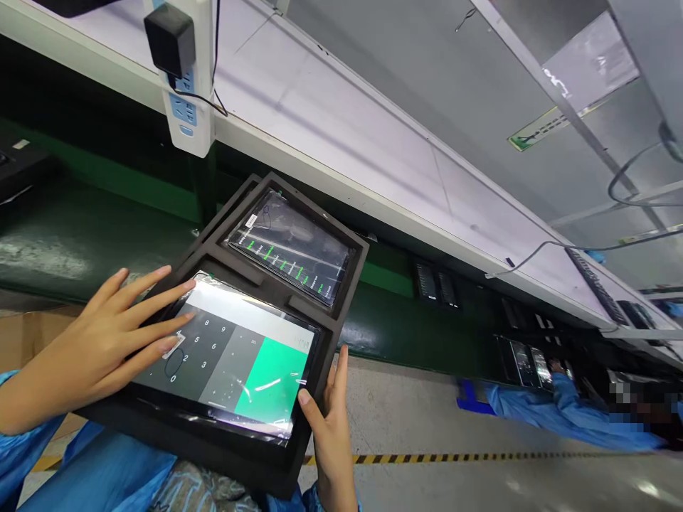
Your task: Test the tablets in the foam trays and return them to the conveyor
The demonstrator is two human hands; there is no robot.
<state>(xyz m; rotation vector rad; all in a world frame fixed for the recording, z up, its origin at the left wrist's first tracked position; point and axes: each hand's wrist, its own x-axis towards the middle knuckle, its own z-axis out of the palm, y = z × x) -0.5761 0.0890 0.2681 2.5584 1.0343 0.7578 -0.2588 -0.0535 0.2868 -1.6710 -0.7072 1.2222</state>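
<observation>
A black foam tray (349,284) is tilted in front of me with two tablets in its compartments. The nearer tablet (229,355) is lit with a calculator keypad and a green panel. In the farther compartment, another tablet (293,245) shows a dark screen with white and green text lines. My left hand (128,334) lies over the nearer tablet's left part, fingers spread, fingertips on or just above the screen. My right hand (331,427) grips the tray's right edge, its thumb at the tablet's corner and its fingers behind the edge.
A green conveyor (427,334) runs beyond the tray, carrying more devices (435,284). Above it is a white shelf (341,135) with a power strip (186,107) and black adapter (169,39). At the right, a person in blue sleeves (565,419) reaches toward devices.
</observation>
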